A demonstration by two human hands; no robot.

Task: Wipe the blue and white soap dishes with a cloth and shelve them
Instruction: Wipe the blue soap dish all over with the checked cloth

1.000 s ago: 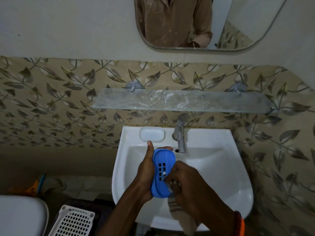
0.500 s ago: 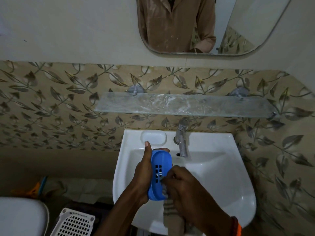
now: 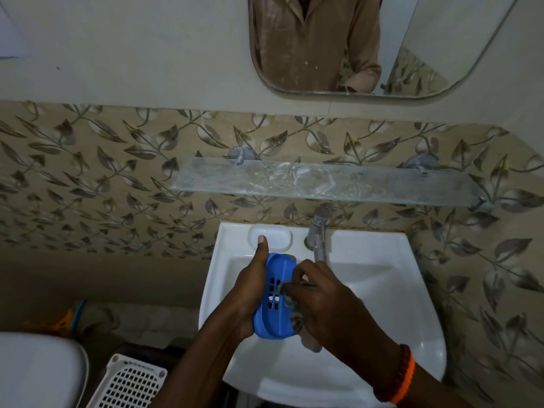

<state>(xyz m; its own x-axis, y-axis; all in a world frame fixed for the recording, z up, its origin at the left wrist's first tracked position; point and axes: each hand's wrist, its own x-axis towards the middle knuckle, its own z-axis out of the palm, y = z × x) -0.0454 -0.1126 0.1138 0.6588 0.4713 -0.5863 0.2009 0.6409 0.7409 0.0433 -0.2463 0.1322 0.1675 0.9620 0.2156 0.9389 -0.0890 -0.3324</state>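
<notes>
Over the white sink (image 3: pixel 382 290) my left hand (image 3: pixel 250 290) grips the blue soap dish (image 3: pixel 273 316) on its left side, thumb pointing up. The dish stands on edge, its slotted underside facing me. My right hand (image 3: pixel 326 298) presses a striped grey cloth (image 3: pixel 295 319) against the dish's right side; most of the cloth is hidden under the hand. A white soap dish shape (image 3: pixel 276 238) sits on the sink's back ledge. The glass shelf (image 3: pixel 323 184) on the wall above is bare.
A metal tap (image 3: pixel 319 234) stands at the back of the sink, just above my right hand. A mirror (image 3: pixel 353 45) hangs above the shelf. A white perforated basket (image 3: pixel 132 381) and a white toilet lid (image 3: pixel 38 375) are at lower left.
The right hand with the cloth has slid up along the blue dish's side. The dish has turned slightly in my left hand. The view has tilted down a little.
</notes>
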